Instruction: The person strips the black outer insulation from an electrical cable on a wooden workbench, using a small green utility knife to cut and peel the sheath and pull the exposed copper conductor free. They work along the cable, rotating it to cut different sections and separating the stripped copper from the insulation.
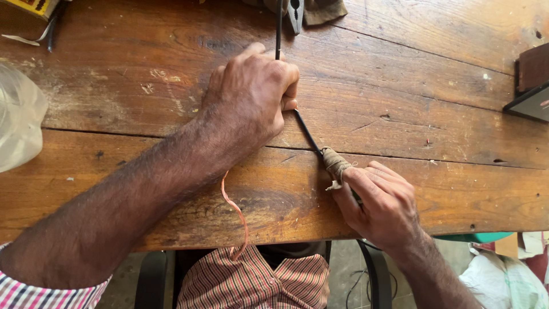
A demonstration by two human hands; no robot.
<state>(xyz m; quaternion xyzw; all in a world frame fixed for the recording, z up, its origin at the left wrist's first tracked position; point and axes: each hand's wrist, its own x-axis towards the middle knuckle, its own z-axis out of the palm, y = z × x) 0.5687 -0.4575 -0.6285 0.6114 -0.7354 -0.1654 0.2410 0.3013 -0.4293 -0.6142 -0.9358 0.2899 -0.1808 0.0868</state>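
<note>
On the wooden worktop [400,103], seen from above, 2 bare hands work on 1 thin black cable [306,131]. The left hand [249,97] lies knuckles-up near the middle of the planks, its grip closed in a fist around the cable; the cable comes out of the top of the fist and runs straight away toward the far edge, and comes out again below the fingers, slanting toward the near right. There it passes into a short wrap of pale cloth tape [334,166], frayed at its lower end. The right hand [380,209] sits at the near edge of the worktop, its grip pinched narrow on the cable just below the wrap, thumb and fingertips touching the tape. Past this hand the cable drops off the edge and loops down. A thin orange wire [235,214] curls from under the left wrist across the near plank and hangs over the edge toward a striped cloth [251,283] below. At the far edge, just beside the cable, lie the metal jaws of a pair of pliers [295,14]. A clear plastic bag [20,120] rests at the left edge, well apart from the hands. A dark flat object [529,103] lies at the right edge. The left sleeve [34,292] is checked.
</note>
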